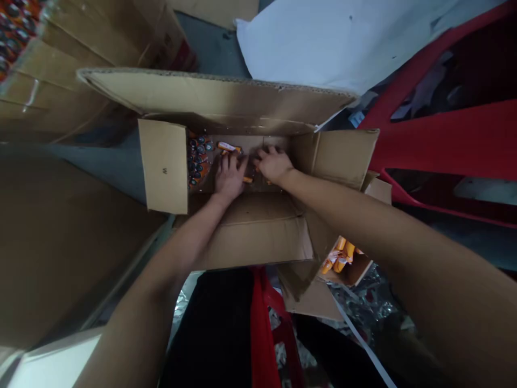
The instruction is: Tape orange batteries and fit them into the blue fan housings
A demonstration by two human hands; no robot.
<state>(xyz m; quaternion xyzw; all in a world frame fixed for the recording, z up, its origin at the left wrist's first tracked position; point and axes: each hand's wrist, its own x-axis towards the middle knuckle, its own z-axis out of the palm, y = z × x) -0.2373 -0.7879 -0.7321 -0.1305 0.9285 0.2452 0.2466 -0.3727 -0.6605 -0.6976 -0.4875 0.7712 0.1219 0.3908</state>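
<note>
- Deep inside the open cardboard box (258, 215), both hands are at the bottom, close to each other.
- On the left inner flap (163, 167) of this box one small dark mark is printed, looking like a letter "M"; no other writing can be read, and the labels on the orange items are too small to read.
- The left hand (229, 175) lies palm down with fingers spread and flat on the box floor, near a loose orange tube (228, 146); I cannot tell if it grips something.
- This orange tube lies flat, its long axis going left to right, just beyond the left fingertips.
- The right hand (273, 164) has fingers curled down onto small orange pieces between the two hands; whether it holds one is not clear.
- At the left wall of the box, a group of round dark caps (197, 161) stands packed together.
- Beside the right forearm, a smaller carton (349, 272) holds more orange tubes (338, 257), lying tilted.
</note>
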